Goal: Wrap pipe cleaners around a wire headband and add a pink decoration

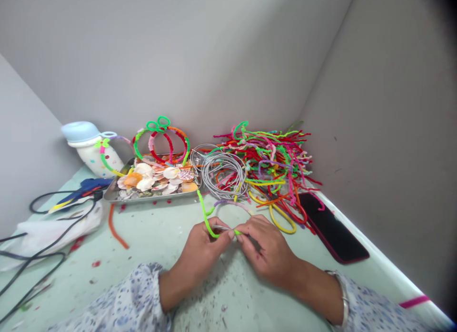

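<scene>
My left hand (203,246) and my right hand (266,246) meet low at the centre of the pale green table (157,237). Both pinch a thin metal headband (233,203) that arcs away from me. A bright green pipe cleaner (204,213) runs from my left fingers up toward the tray, and its near end is wound round the headband between my fingertips. Part of the band behind my hands carries a lilac wrap.
A metal tray (114,195) of seashells stands behind, with wrapped headbands (162,139) leaning over it. Bare headbands (223,177) and a heap of coloured pipe cleaners (271,161) lie right of it. A dark phone (332,229) lies right. A blue glue gun (84,189), cables and a white jug (93,149) sit left.
</scene>
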### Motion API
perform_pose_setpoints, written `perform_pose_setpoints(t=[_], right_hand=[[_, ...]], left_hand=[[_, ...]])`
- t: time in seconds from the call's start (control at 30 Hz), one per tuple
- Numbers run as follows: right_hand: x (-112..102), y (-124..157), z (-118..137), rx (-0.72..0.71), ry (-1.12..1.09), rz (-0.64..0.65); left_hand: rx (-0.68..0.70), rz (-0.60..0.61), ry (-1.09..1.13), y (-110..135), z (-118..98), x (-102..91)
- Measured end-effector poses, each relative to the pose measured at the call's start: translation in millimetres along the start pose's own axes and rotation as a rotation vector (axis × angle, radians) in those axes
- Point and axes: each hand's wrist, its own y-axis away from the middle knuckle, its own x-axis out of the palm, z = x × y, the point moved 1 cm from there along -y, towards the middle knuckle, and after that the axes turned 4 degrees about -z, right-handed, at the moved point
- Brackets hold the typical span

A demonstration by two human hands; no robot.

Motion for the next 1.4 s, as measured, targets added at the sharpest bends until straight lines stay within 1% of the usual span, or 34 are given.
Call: perform_pose_setpoints(t=[0.2,0.37,0.47,0.6,0.7,0.9,1.0,1.07,1.17,1.23,1.3,1.4], right_hand=[[1,-3,2,-0.035,0.066,-0.028],[4,-4,2,-0.047,0.102,-0.025],[5,-4,2,-0.061,0.121,-0.026],[6,-6,3,-0.102,0.143,-0.025],[7,-8,4,-0.135,0.175,-0.014],[14,-10,7,-0.19,0.273,0.036],[17,-11,7,-0.18,0.274,0.039],[17,-11,6,-0.14,0.229,0.018],[14,-11,2,-0.065,0.147,-0.025],[11,-10,-1,-0.048,0.112,-0.052],[7,-9,-3,-0.046,0.082,-0.076],[3,-8,-4,-0.039,0.04,-0.101]], left_hand=[[-0.081,-0.019,0.029,0,-3,0.2],[-0.104,-0.068,0.035,-1,0,1.0],[-0.141,-0.098,0.034,-3,2,1.0],[-0.161,-0.11,0.027,-4,2,0.2],[-0.177,-0.118,0.036,-4,2,-0.6],[-0.265,-0.121,0.086,-2,4,-3.3],[-0.297,-0.132,0.104,-1,4,-3.4],[-0.296,-0.128,0.116,1,3,-1.6],[-0.217,-0.071,0.14,4,1,2.4],[-0.112,-0.058,0.099,6,0,3.0],[0.061,-0.101,-0.037,7,-1,0.6],[0.406,-0.166,-0.26,7,-3,-5.9]])
